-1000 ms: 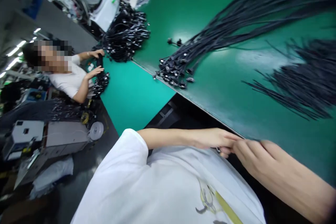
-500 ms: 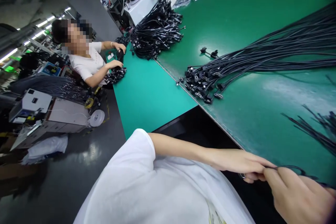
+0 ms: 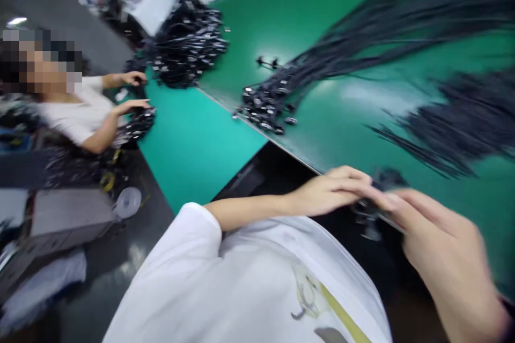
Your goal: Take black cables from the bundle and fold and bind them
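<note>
My left hand (image 3: 338,190) and my right hand (image 3: 446,241) meet at the front edge of the green table. Between them is a small looped black cable (image 3: 388,177), smeared by motion. Its dark connector end (image 3: 370,225) hangs below my left fingers, over the gap beside the table. The fingertips of both hands pinch together on the cable, and my left fingers partly cover it. Farther back on the table lies a long bundle of black cables (image 3: 333,48), with metal-faced connectors (image 3: 267,102) at its near end. A pile of loose black cables (image 3: 466,118) lies to the right.
A co-worker (image 3: 76,107) at the far left handles black cables at the light green tabletop (image 3: 197,139). A heap of cables with connectors (image 3: 187,43) stands at the back by a white box (image 3: 155,2). A dark gap (image 3: 257,171) separates my body from the tables.
The view has swung to the right, showing more of the loose cable pile. Both my hands have come up and left in view with the cable; its hanging connector end now shows more.
</note>
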Action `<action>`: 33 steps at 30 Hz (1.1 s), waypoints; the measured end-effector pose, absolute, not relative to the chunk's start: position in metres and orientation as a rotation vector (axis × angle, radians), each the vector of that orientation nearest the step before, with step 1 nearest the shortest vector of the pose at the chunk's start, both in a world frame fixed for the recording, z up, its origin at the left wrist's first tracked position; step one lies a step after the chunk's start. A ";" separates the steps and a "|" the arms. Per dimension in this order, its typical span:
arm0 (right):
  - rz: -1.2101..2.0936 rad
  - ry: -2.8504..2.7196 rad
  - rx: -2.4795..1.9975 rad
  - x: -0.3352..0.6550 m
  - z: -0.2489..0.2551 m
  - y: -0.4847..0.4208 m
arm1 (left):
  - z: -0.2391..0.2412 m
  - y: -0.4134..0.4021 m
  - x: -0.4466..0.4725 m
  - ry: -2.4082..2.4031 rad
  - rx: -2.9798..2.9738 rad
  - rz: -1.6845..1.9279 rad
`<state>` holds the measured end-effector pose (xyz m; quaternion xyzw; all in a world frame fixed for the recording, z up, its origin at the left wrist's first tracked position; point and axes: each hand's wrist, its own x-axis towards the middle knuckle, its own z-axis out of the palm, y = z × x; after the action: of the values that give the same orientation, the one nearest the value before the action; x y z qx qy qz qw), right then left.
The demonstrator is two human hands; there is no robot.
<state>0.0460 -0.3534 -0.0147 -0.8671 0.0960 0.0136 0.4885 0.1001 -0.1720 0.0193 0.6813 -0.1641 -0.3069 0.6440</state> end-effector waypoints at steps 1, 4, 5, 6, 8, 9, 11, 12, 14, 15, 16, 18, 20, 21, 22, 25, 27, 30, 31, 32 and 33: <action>0.057 0.332 -2.053 0.045 -0.007 -0.353 | 0.019 -0.171 0.097 -0.510 1.538 -0.738; -0.083 0.246 -1.993 0.047 0.012 -0.355 | 0.008 -0.171 0.094 -0.756 1.577 -0.817; -0.133 0.148 -2.011 0.047 0.017 -0.355 | 0.003 -0.172 0.096 -0.748 1.610 -0.831; -0.147 0.021 -2.043 0.046 0.020 -0.354 | -0.001 -0.175 0.099 -0.709 1.637 -0.839; -0.175 -0.215 -2.141 0.041 0.024 -0.350 | -0.007 -0.179 0.105 -0.626 1.650 -0.853; -0.198 -0.301 -2.210 0.038 0.025 -0.348 | -0.007 -0.180 0.107 -0.589 1.635 -0.849; -0.304 -0.373 -2.360 0.033 0.025 -0.345 | -0.006 -0.180 0.110 -0.510 1.563 -0.835; -0.370 -0.379 -2.425 0.031 0.024 -0.346 | -0.005 -0.180 0.111 -0.456 1.506 -0.840; -0.494 -0.405 -2.528 0.030 0.022 -0.347 | -0.002 -0.178 0.112 -0.313 1.363 -0.904; -0.560 -0.437 -2.571 0.030 0.020 -0.348 | -0.002 -0.177 0.112 -0.248 1.291 -0.963; -0.624 -0.481 -2.611 0.030 0.019 -0.349 | -0.002 -0.177 0.113 -0.196 1.234 -1.027; -0.725 -0.568 -2.668 0.030 0.014 -0.348 | -0.002 -0.177 0.115 -0.148 1.181 -1.113; -0.779 -0.620 -2.681 0.029 0.007 -0.347 | -0.002 -0.178 0.120 -0.149 1.197 -1.109; -0.783 -0.619 -2.684 0.028 0.003 -0.347 | 0.000 -0.179 0.122 -0.157 1.216 -1.072; -0.772 -0.596 -2.681 0.028 -0.001 -0.347 | 0.003 -0.179 0.124 -0.177 1.236 -1.022; -0.637 -0.409 -2.559 0.030 -0.010 -0.357 | 0.018 -0.181 0.123 -0.411 1.357 -0.890; -0.452 -0.237 -2.388 0.033 -0.009 -0.367 | 0.028 -0.182 0.116 -0.686 1.543 -0.867; -0.224 -0.019 -2.172 0.035 0.000 -0.377 | 0.027 -0.185 0.105 -0.902 1.862 -0.820; -0.183 0.020 -2.124 0.035 0.004 -0.377 | 0.023 -0.186 0.105 -0.876 1.918 -0.807; -0.146 0.034 -2.084 0.034 0.006 -0.374 | 0.017 -0.188 0.107 -0.808 1.929 -0.809; -0.109 0.027 -2.042 0.033 0.008 -0.370 | 0.012 -0.189 0.110 -0.718 1.895 -0.831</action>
<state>0.0334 -0.3703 0.0082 -0.8523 0.0115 -0.0454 0.5210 0.1099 -0.1885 0.0116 0.7691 -0.2915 -0.3371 0.4581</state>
